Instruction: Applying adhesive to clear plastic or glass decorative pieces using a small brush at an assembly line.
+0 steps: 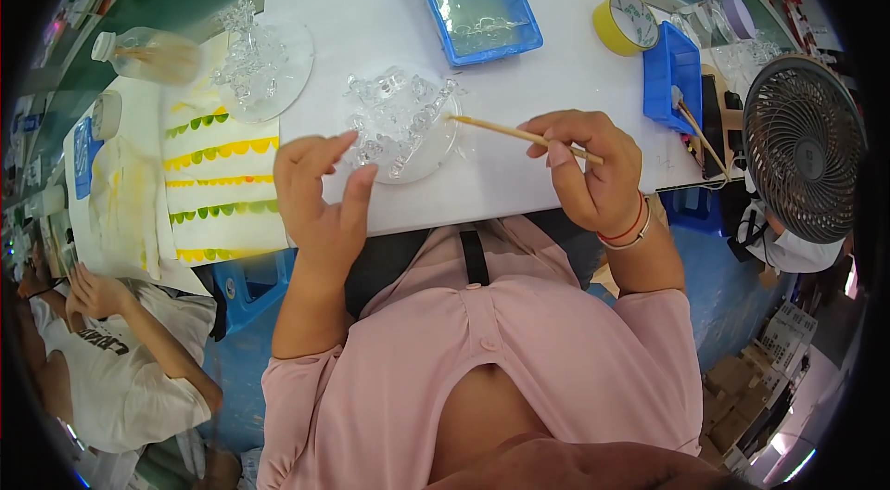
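Note:
My right hand (598, 165) pinches a slim, wooden-handled paintbrush (519, 132), its tip pointing left towards a round clear dish (428, 169). Heaped on that dish are clear, glassy small pieces (394, 110), too transparent to tell apart. At the dish's left edge my left hand (323, 198) is raised, thumb and forefinger spread apart, with nothing visible between them. A second clear dish (295, 73) with a similar pile of clear pieces (243, 54) stands further left.
A blue tray (533, 38) of clear liquid sits at the back. Rightward are yellow tape (609, 26), a blue box (658, 91) with brushes and a black fan (805, 152). Leftward lie a plastic bottle (162, 54) and paper with green and yellow scallops (222, 170). Another person (139, 369) sits left.

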A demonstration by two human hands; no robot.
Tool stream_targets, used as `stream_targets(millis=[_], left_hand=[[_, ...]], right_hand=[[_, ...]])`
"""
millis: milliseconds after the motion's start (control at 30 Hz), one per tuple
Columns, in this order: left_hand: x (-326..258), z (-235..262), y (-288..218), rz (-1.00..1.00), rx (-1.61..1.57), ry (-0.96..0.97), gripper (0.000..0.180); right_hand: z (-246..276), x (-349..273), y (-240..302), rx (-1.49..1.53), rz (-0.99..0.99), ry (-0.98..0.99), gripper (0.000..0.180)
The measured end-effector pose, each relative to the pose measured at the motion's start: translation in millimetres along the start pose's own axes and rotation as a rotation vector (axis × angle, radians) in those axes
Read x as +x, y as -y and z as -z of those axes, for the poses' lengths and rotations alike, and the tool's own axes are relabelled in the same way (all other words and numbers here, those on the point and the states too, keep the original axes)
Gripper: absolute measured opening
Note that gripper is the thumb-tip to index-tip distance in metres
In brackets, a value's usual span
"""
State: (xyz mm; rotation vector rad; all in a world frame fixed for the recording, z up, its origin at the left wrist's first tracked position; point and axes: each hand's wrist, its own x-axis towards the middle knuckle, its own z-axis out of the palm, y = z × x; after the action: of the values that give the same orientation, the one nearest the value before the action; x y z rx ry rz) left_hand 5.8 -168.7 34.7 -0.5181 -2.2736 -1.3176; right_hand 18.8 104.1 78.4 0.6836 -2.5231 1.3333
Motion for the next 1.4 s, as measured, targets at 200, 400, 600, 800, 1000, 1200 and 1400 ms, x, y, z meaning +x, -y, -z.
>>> stream_targets(millis=[200, 400, 600, 800, 1000, 1200, 1400], left_hand=[[10.4, 1.9, 1.6, 0.214, -0.065, 0.184, 0.023], [7.7, -1.2, -0.9, 0.252, -0.111, 0.139, 0.018], [2.9, -4.0, -7.1, 0.279, -0.153, 0.108, 0.015], [-0.1, -5.8, -9.9, 0.273, -0.177, 0.114, 0.016], [-0.6, -7.7, -10.0, 0.275, -0.175, 0.121, 0.017], [-0.2, -5.2, -12.8, 0.281, -0.162, 0.156, 0.017], [-0.7, -6.0, -7.8, 0.230, -0.101, 0.133, 0.017]], right_hand=[[-6.7, -2.0, -3.2, -0.065, 0.093, 0.021, 0.011], [-7.5, -0.7, 0.3, -0.076, 0.087, -0.030, 0.015], [-11.9, -12.2, 4.1, -0.078, 0.194, 0.064, 0.015], [-18.4, -13.5, 4.2, 0.011, 0.221, 0.061, 0.015], [-25.3, -12.5, 3.9, -0.035, 0.278, 0.036, 0.017], [-11.7, -22.7, 2.3, -0.019, 0.238, 0.073, 0.017], [-5.0, -15.7, -3.7, -0.042, 0.100, 0.013, 0.016]])
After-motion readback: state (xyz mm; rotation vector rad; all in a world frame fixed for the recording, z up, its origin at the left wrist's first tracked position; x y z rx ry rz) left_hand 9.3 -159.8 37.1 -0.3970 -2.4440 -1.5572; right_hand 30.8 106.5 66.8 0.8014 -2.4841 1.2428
